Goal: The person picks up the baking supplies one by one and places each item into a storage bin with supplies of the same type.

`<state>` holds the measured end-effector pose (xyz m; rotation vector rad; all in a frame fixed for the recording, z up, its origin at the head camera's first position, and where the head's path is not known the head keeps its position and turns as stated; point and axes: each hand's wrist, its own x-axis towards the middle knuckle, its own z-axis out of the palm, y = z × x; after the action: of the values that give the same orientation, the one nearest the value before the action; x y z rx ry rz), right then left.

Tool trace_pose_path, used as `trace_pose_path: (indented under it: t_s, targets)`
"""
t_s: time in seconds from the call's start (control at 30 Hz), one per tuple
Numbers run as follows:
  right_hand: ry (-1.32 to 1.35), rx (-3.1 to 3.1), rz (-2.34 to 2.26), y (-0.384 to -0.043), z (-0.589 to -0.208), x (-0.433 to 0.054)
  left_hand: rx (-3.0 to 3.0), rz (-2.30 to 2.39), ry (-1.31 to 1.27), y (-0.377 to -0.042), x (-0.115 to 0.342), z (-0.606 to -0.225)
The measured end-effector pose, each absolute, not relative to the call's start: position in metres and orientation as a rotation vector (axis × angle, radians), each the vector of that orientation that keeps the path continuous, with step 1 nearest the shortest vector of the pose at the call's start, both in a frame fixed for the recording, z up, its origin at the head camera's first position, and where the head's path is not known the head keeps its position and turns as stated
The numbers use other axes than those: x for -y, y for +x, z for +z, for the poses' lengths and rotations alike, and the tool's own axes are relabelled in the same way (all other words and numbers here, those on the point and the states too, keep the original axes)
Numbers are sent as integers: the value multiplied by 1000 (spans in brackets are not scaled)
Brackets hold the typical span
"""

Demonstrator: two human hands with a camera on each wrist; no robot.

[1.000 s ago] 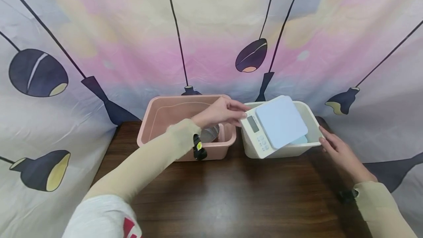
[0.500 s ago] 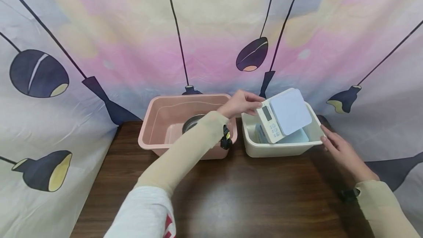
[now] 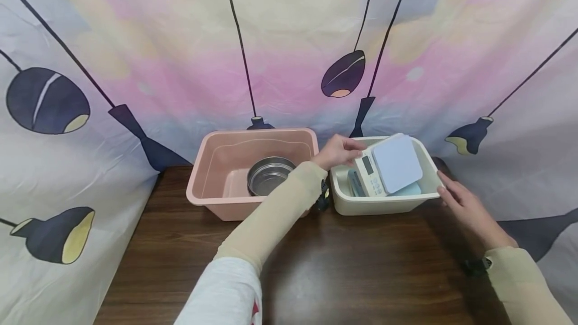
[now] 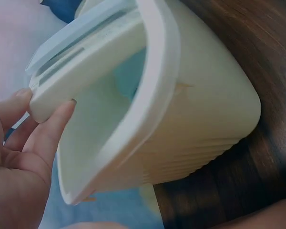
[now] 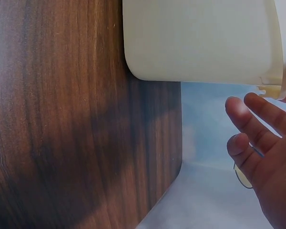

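My left hand (image 3: 338, 152) pinches the left end of a kitchen scale (image 3: 395, 164), which has a small display, buttons and a pale blue platform. The scale lies tilted partly inside the white plastic bin (image 3: 384, 204), over a light blue item (image 3: 408, 189) that it mostly hides. In the left wrist view, thumb and fingers grip the edge of the scale (image 4: 86, 69) above the bin's opening. At the bin's right end, my right hand (image 3: 467, 209) holds the rim. The right wrist view shows its other fingers (image 5: 262, 121) loosely bent beside the bin wall (image 5: 200, 40).
A pink bin (image 3: 203, 184) stands to the left of the white one. Inside it sits a round metal item (image 3: 268, 177), partly hidden by my left sleeve. Both bins are on a dark wooden table (image 3: 343, 265), with a patterned cloth (image 3: 289, 54) behind.
My left hand has moved right from above the pink bin's edge, carrying the scale over and then down into the white bin. The right hand stays at the rim.
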<state>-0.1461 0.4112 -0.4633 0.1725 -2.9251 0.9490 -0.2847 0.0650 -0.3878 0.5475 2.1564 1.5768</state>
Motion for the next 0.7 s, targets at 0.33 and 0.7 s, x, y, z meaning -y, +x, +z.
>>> trace_pose_path:
  t_s: [0.33,0.7]
  targets:
    - [155,2929,963,-146,-464,-412,-2230,1473,615,-283,-74,-399]
    - [140,2923,991,-144,-464,-410,-2564,1139,701,-280,-90,-403]
